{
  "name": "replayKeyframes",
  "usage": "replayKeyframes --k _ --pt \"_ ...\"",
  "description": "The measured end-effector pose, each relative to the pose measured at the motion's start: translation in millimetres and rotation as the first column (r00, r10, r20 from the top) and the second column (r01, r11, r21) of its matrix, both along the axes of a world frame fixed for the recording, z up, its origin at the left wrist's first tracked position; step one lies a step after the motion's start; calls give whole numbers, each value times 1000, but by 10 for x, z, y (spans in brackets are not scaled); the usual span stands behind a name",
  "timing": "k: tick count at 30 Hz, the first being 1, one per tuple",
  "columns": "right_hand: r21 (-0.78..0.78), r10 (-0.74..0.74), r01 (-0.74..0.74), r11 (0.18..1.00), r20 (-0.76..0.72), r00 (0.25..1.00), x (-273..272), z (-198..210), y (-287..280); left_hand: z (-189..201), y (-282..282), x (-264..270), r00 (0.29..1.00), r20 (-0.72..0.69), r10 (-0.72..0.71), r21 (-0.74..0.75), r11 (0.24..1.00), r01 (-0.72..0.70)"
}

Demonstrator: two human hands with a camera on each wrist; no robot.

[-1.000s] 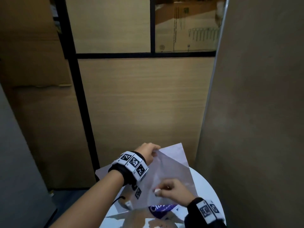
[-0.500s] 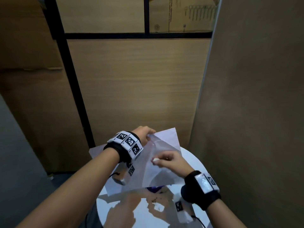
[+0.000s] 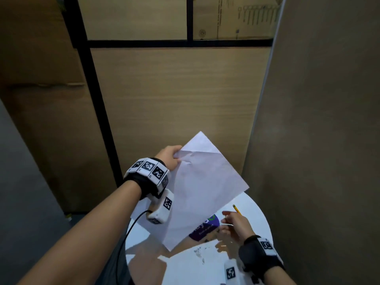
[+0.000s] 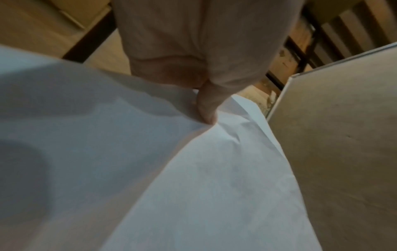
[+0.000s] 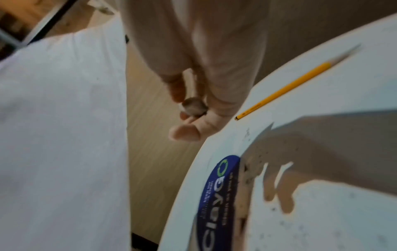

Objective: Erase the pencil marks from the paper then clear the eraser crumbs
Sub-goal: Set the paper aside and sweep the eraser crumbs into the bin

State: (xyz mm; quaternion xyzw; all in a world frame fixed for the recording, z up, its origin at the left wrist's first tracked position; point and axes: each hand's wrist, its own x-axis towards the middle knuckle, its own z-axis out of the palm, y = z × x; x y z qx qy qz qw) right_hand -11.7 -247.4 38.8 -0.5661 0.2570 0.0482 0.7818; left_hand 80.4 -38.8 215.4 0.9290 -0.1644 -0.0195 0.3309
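Wood-grain panels and a black-framed partition close in behind a small round white table point(image 3: 242, 270), glossy enough to mirror the arms above it. A blue round sticker point(image 3: 202, 227) sits on the tabletop, a yellow pencil point(image 3: 236, 208) lies near the far rim, and dark eraser crumbs point(image 3: 199, 254) are scattered on the near part of the surface.

The sheet of paper point(image 3: 201, 182) is off the table — held up at a slant by the left hand point(image 3: 167, 158), whose thumb and fingers pinch it near an upper edge; the left wrist view shows the sheet puckering and creasing at that pinch. The right hand point(image 3: 232, 225) hovers low over the table beside the sticker, its fingertips closed on a small greyed eraser point(image 5: 193, 107), clear of the paper.

Judging from this, the sheet is being tipped to shed crumbs, and those on the table remain to be swept away. The paper looks light and limp: held by one point it sags and wrinkles, so a second hold on the opposite edge would probably keep it flatter. It will likely tear or crease if tugged. The eraser seems small and grippy — a fingertip pinch suits it.
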Motion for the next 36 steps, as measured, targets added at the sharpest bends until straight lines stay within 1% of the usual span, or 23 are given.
replayKeyframes --k 2,4,5,7,8,9,10,12,13,15,17,19,23,24,26,29,30,31,33,36 --pt "156 -124 125 980 -16 992 -8 50 37 -70 46 25 999 -31 44 -105 993 -47" --pt "259 -207 203 944 -11 978 -5 80 59 -148 92 40 994 -53 91 -210 972 -100" --pt "295 -220 210 932 2 975 5 90 72 -183 116 43 992 -61 112 -245 962 -124" --pt "314 -178 147 938 74 981 33 110 98 -278 159 63 987 -79 143 -280 946 -160" --pt "270 -125 90 959 116 985 50 125 108 -327 171 67 983 -94 155 -297 939 -176" --pt "182 -51 22 983 153 987 69 136 119 -379 177 73 979 -116 170 -317 927 -198" --pt "51 25 -35 998 179 984 95 129 133 -432 177 69 973 -134 187 -331 917 -222" --pt "-202 112 -76 977 178 978 113 127 174 -547 164 59 959 -169 226 -349 896 -273" --pt "-274 120 -73 959 161 980 116 127 185 -608 156 59 954 -182 240 -354 889 -291" --pt "-329 99 -52 943 127 987 134 106 200 -735 152 58 940 -202 275 -326 886 -329" --pt "-336 68 -34 941 90 994 173 23 200 -905 174 65 926 -227 303 -290 886 -361" --pt "-335 65 -49 941 34 997 187 -48 222 -1136 200 73 906 -284 314 -273 879 -390" --pt "-419 112 -145 896 -104 988 158 -248 193 -1632 225 57 844 -432 317 -236 864 -445" --pt "-450 129 -173 876 -127 984 148 -297 174 -1739 226 51 824 -465 323 -220 860 -461" --pt "-538 152 -228 812 -181 972 132 -376 141 -1944 217 41 792 -515 327 -192 856 -479" --pt "-701 140 -285 653 -258 956 183 -476 84 -2196 201 70 775 -546 317 -179 860 -478" --pt "-735 119 -270 622 -251 960 216 -495 65 -2248 190 88 774 -553 310 -174 865 -471" --pt "-749 91 -241 618 -236 967 251 -493 51 -2290 176 110 777 -548 311 -155 875 -459" --pt "-756 63 -205 621 -212 975 325 -464 43 -2329 130 135 803 -489 340 -82 899 -430" --pt "-755 106 -250 606 -234 966 468 -426 50 -2347 50 116 849 -361 386 70 919 -388"
